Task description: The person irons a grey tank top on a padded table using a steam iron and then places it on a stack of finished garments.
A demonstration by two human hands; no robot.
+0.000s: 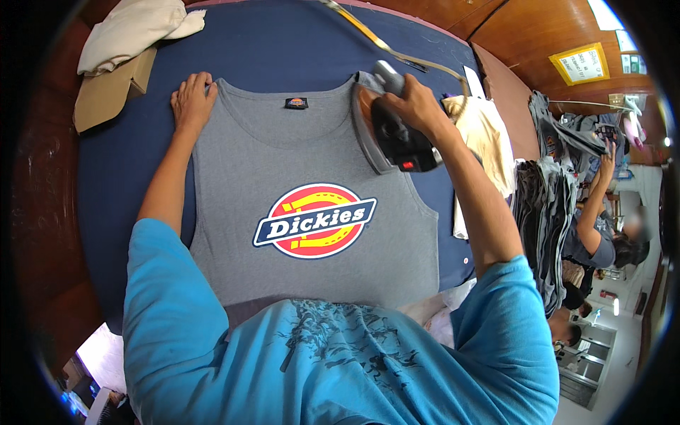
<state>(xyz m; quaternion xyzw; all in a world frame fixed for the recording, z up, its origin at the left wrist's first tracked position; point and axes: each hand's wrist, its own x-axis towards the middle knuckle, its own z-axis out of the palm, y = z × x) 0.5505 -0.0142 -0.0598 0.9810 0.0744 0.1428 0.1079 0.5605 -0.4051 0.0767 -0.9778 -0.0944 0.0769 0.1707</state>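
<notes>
A grey sleeveless tank top [234,170] lies spread face up, with a red, yellow and navy printed logo [315,221] on its chest and a small dark label [296,103] at the neck. My right hand [416,106] is wrapped round the handle of a black clothes iron [404,138]. The iron's soleplate edge rests over the right shoulder strap and armhole. At the left shoulder, my left hand [193,103] lies on the cloth's edge, its fingers slightly bent and apart.
Navy cloth [127,205] covers the work table. White fabric [131,32] sits on a cardboard box [106,99] at far left. A hose [368,35] runs along the back. Cream garments [482,134] lie right, beside hanging grey garments [542,219]. Another person [595,227] works beyond.
</notes>
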